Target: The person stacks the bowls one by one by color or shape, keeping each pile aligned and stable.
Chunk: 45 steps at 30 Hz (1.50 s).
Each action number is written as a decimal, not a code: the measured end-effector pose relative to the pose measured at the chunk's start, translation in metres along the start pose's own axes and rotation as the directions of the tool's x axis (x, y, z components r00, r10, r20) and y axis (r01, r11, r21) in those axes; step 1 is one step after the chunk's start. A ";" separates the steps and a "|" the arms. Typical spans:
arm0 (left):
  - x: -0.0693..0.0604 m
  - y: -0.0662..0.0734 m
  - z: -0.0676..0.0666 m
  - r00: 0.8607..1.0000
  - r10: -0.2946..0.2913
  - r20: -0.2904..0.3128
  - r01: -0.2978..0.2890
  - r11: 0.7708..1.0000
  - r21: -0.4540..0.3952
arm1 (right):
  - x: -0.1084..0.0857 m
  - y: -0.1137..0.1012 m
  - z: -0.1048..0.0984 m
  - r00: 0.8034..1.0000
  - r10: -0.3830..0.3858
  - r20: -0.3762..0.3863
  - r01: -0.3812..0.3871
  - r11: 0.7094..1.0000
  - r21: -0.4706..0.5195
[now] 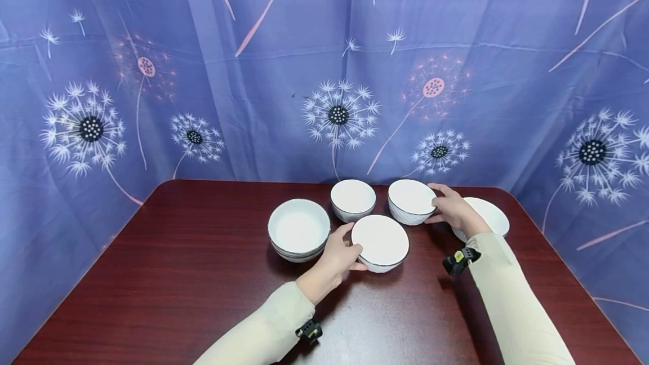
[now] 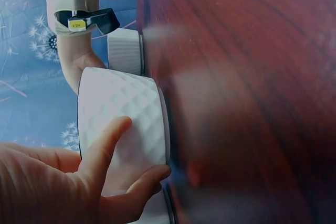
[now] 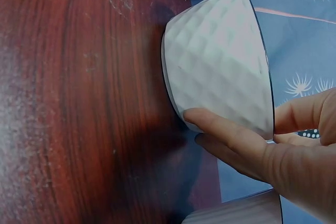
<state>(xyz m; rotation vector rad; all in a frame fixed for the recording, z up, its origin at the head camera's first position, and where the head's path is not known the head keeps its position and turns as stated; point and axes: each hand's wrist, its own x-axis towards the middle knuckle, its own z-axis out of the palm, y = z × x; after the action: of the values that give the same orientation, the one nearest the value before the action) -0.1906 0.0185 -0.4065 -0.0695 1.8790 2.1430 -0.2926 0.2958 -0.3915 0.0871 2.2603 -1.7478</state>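
My left hand (image 1: 334, 257) grips the left side of a white bowl (image 1: 380, 241) with a dark rim. In the left wrist view, this bowl (image 2: 126, 103) shows a diamond-textured wall, with thumb and fingers spread across it. Farther back, my right hand (image 1: 454, 210) holds another white bowl (image 1: 412, 199) by its right side. The right wrist view shows that bowl (image 3: 220, 61) with the same diamond texture, fingers low on its wall and thumb near the rim. Both bowls stand mouth up. Whether either one is slightly off the table is hard to tell.
A nested stack of white bowls (image 1: 299, 230) stands left of my left hand. One smaller-looking white bowl (image 1: 353, 199) sits behind it, and another (image 1: 489, 216) is partly hidden by my right hand. A patterned blue curtain (image 1: 274, 100) borders the dark red table (image 1: 167, 275).
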 end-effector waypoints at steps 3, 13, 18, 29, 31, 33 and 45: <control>0.000 -0.001 0.000 1.000 0.007 -0.006 -0.007 1.000 0.008 | -0.001 0.000 -0.001 1.000 -0.005 0.001 0.005 1.000 -0.002; -0.001 -0.006 0.000 0.999 0.022 -0.029 -0.022 1.000 -0.004 | 0.001 0.004 0.001 1.000 -0.008 -0.010 0.008 1.000 -0.013; -0.002 -0.006 0.000 0.999 0.023 -0.032 -0.022 1.000 0.012 | 0.000 0.004 0.001 1.000 -0.008 -0.012 0.008 1.000 -0.015; -0.002 -0.008 -0.001 0.998 0.054 -0.033 -0.048 0.985 0.165 | 0.000 0.004 0.002 1.000 -0.024 -0.017 0.024 1.000 -0.003; -0.002 -0.009 -0.002 0.996 0.081 -0.031 -0.072 0.975 0.211 | 0.000 0.003 0.003 1.000 -0.022 -0.017 0.022 1.000 0.000; -0.002 -0.008 -0.002 0.996 0.089 -0.024 -0.081 0.966 0.246 | 0.000 0.003 0.003 1.000 -0.021 -0.019 0.021 1.000 0.003; 0.005 -0.009 -0.006 0.991 0.131 0.040 -0.137 0.932 0.337 | -0.001 0.002 0.004 1.000 -0.012 -0.029 0.012 1.000 0.009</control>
<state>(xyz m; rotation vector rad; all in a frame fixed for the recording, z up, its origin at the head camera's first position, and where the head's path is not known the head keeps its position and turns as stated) -0.1940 0.0146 -0.4171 0.1536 2.2722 1.8576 -0.2904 0.2926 -0.3939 0.1021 2.2780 -1.7741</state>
